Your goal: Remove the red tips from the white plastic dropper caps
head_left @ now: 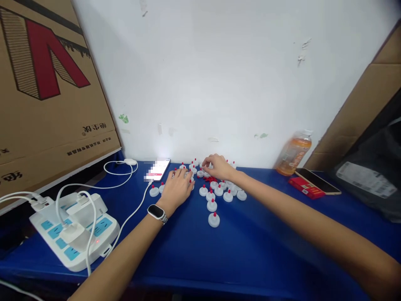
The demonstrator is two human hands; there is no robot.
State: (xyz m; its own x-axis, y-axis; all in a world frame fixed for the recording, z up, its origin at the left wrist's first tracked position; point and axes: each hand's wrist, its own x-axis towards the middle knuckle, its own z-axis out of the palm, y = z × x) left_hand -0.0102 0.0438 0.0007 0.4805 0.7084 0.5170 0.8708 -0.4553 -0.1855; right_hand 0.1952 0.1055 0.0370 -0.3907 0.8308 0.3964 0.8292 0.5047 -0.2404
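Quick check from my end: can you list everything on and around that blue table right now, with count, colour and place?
table: one, blue, under everything
caps: many, too clustered to count, white with red tips, table centre near the wall
loose red bits: small pile, red, among the caps
phone: one, screen lit, left of the caps, on a white cable
power strip: one, white and blue, front left, plugs in it
bottle: one, orange drink, right, at the wall
second phone: one, dark, lying on a red box
cardboard boxes: brown, left and right edges
watch: one, on the left wrist
left hand: resting on the caps
right hand: fingers on caps at the back
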